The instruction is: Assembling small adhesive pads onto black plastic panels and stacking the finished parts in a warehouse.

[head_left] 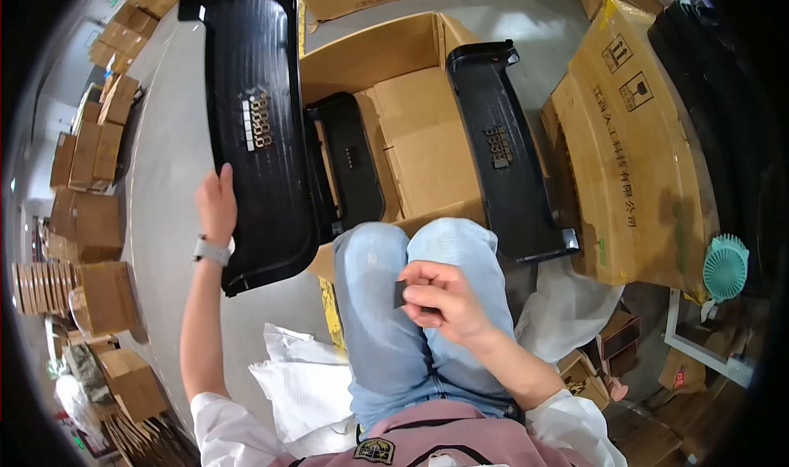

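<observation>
At the left, a long black plastic panel (267, 200) with turned-up rims leans across the side of an open cardboard box (415, 117). A cluster of small white and tan pieces (256, 122) sits near its middle. My left hand (215, 202) is closed on the panel's left edge, with the thumb over the rim. Above my knees, my right hand (444, 300) pinches a small flat dark piece (400, 293) between thumb and fingers. A similar black panel (518, 191) rests along the box's right side, with small pieces at its middle. Another black panel (349, 138) stands inside the box.
A large cardboard carton (629, 146) stands close on the right, a green handheld fan (725, 268) by its lower corner. White plastic wrap (567, 302) lies right of my knees, white sheeting (300, 385) left of them. Stacked cartons (86, 220) line the far left.
</observation>
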The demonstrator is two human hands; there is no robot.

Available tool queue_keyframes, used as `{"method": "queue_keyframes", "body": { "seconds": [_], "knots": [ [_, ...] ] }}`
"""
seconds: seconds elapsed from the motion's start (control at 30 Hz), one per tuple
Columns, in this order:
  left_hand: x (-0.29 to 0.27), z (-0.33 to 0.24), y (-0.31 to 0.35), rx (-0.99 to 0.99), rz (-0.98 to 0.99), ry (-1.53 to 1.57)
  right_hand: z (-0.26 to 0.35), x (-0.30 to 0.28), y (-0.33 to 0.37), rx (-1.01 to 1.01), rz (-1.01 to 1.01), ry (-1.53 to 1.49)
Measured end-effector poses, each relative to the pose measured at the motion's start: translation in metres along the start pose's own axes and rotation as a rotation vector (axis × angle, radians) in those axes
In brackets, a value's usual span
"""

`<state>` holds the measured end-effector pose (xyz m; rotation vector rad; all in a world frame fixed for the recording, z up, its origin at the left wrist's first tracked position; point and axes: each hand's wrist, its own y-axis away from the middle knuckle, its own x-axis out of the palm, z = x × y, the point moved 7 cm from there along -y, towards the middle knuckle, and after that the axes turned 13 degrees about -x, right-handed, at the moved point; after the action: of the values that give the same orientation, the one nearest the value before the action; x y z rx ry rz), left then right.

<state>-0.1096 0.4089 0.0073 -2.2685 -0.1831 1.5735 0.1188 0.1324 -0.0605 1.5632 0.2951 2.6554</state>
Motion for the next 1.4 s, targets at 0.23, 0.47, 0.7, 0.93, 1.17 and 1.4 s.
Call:
{"method": "queue_keyframes", "body": {
  "seconds": [0.23,0.47,0.7,0.93,1.17,1.4],
  "knots": [
    [-0.085,-0.045,0.115,0.096,0.297,0.261,0.042,0.081,0.116,-0.238,0.251,0.535],
    [-0.052,-0.096,0.244,0.528,0.840,0.350,0.075,0.069,0.162,-0.402,-0.068,0.729],
    [-0.010,-0.107,0.284,0.516,0.890,0.374,0.059,0.007,0.126,0.013,-0.214,1.040],
    [-0.005,-0.111,0.290,0.435,0.799,0.405,0.022,-0.027,0.112,0.176,-0.065,1.448],
    [-0.001,-0.108,0.289,0.418,0.800,0.436,0.013,-0.030,0.122,0.215,-0.066,1.522],
    [0.002,-0.109,0.288,0.414,0.809,0.456,0.013,-0.030,0.122,0.123,-0.034,1.569]
  ]
}}
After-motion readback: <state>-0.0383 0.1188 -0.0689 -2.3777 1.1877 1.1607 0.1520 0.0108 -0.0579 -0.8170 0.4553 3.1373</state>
